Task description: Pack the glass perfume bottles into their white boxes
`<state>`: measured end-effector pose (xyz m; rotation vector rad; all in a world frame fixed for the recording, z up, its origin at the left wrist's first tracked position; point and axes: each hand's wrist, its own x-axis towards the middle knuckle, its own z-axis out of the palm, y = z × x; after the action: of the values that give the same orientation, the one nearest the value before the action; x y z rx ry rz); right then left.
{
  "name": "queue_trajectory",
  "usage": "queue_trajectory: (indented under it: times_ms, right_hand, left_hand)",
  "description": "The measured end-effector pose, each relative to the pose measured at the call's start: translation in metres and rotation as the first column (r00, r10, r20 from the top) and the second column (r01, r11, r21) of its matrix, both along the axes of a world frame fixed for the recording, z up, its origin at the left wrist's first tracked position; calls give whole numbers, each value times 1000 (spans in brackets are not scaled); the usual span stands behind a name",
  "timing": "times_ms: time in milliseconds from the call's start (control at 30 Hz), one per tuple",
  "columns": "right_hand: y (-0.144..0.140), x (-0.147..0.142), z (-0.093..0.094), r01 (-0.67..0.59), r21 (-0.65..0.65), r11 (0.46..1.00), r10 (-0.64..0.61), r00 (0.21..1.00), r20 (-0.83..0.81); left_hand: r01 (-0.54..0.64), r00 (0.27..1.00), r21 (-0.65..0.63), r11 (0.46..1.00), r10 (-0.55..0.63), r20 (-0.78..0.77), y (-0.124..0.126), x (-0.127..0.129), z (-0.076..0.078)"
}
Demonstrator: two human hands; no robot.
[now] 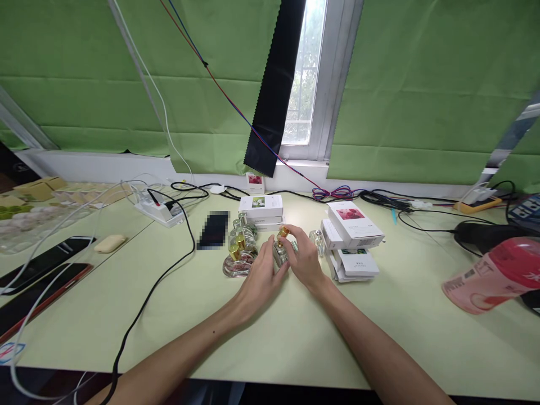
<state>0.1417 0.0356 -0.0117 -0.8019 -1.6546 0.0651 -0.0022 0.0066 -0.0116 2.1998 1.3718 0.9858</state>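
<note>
In the middle of the table, my left hand (pixel 264 270) is closed around the side of a clear glass perfume bottle (pixel 279 254). The fingers of my right hand (pixel 304 261) pinch a gold cap (pixel 284 231) at the top of that bottle; whether the cap sits fully on the neck I cannot tell. Left of my hands stand several perfume bottles (pixel 242 244) in a cluster, some with gold caps. Another clear glass bottle (pixel 317 242) is just right of my right hand, partly covered by it.
White boxes are stacked to the right (pixel 356 225) and behind (pixel 260 209). A dark phone (pixel 214 229) lies left of the bottles. Farther left are a power strip (pixel 160 211), dark phones (pixel 42 261) and cables. A pink bottle (pixel 485 275) lies tilted at far right.
</note>
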Motion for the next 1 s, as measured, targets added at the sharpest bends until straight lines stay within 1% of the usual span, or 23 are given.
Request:
queue_trajectory:
  times_ms: [133,467,767,1000]
  right_hand:
    - [0,0,1,0,7,1000,0,999,40]
    - [-1,0,5,-49,-7,999,49,996,76]
    - [-1,1,4,-64,0,998,63,992,107]
    - [-1,2,4,-71,0,997,71,991,118]
  left_hand:
    - [7,1000,31,999,-7,-3,1,0,-1]
    - [22,1000,42,999,-23,13,1,1,2]
    - [26,1000,11,1000,-26,18,0,0,1]
    - [34,998,13,999,-34,45,-2,1,5]
